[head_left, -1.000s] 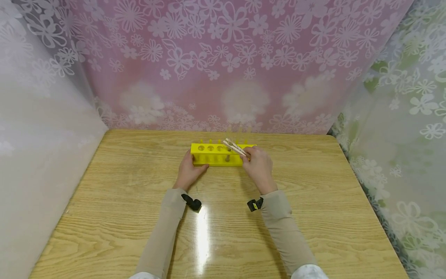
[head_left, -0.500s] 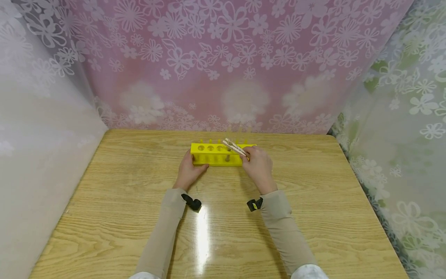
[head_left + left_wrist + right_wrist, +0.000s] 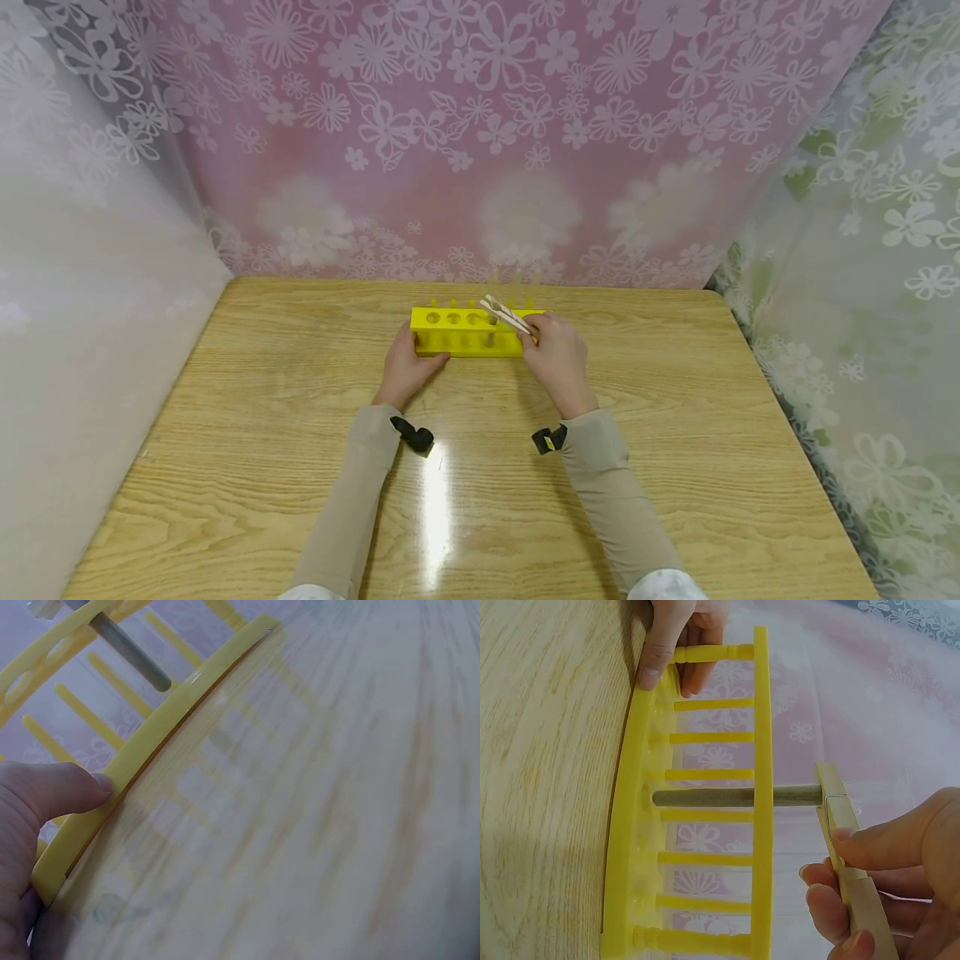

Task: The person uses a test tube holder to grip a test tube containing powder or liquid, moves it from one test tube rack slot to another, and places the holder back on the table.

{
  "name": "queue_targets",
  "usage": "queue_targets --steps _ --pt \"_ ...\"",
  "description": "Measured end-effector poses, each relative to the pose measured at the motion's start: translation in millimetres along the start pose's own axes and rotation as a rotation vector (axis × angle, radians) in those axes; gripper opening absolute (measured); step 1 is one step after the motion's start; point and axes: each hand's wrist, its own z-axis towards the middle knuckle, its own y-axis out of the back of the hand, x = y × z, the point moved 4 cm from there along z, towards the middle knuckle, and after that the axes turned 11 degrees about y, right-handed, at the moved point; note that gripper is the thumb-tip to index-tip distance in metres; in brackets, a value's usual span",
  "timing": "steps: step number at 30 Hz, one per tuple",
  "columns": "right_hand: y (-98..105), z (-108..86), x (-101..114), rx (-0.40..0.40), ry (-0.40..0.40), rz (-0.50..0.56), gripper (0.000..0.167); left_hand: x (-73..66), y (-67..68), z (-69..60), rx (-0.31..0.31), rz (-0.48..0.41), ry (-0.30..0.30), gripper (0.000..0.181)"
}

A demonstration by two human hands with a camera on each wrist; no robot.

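Observation:
A yellow test tube rack (image 3: 450, 320) stands near the table's back edge. The left hand (image 3: 408, 365) grips its left end, the thumb (image 3: 71, 789) on the base's front edge in the left wrist view. The right hand (image 3: 557, 360) pinches a wooden clamp (image 3: 508, 317) in front of the rack's right part. In the right wrist view the clamp's jaws stand around a tube holding grey-brown content (image 3: 705, 797), which passes through the rack's top plate down to its base. The right hand's fingers (image 3: 889, 844) lie on the clamp's sides.
Thin peg tops (image 3: 453, 303) rise along the rack's back. Faint clear tube tops show behind its right part. The wooden table (image 3: 300, 467) meets a pink flowered curtain (image 3: 420, 125) behind, with pale curtains at both sides. A black wrist camera sits on each sleeve.

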Motion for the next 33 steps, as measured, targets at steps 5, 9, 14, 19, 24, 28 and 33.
queue_targets --steps 5,9,14,19,24,28,33 --pt "2 -0.5 0 -0.017 0.013 -0.005 0.018 0.6 -0.3 -0.5 0.007 -0.008 0.006 0.084" --pt "5 -0.4 2 -0.023 0.028 0.002 0.02 0.2 -0.1 -0.8 0.008 -0.008 0.003 0.084" --pt "10 -0.7 3 -0.05 0.051 0.013 0.019 0.0 0.2 0.2 -0.001 -0.001 -0.004 0.081" --pt "15 -1.4 7 -0.08 0.074 0.031 0.017 1.0 -0.3 0.8 0.002 -0.008 -0.006 0.08" --pt "17 -1.4 8 -0.087 0.077 0.028 0.017 2.0 -1.3 0.9 0.003 -0.012 -0.01 0.08" --pt "19 -1.6 7 -0.093 0.078 0.025 0.017 1.9 -1.3 0.4 0.005 -0.001 -0.017 0.08" --pt "23 -1.8 9 -0.102 0.081 0.037 0.019 2.0 -0.8 1.3 0.0 0.005 -0.036 0.079"
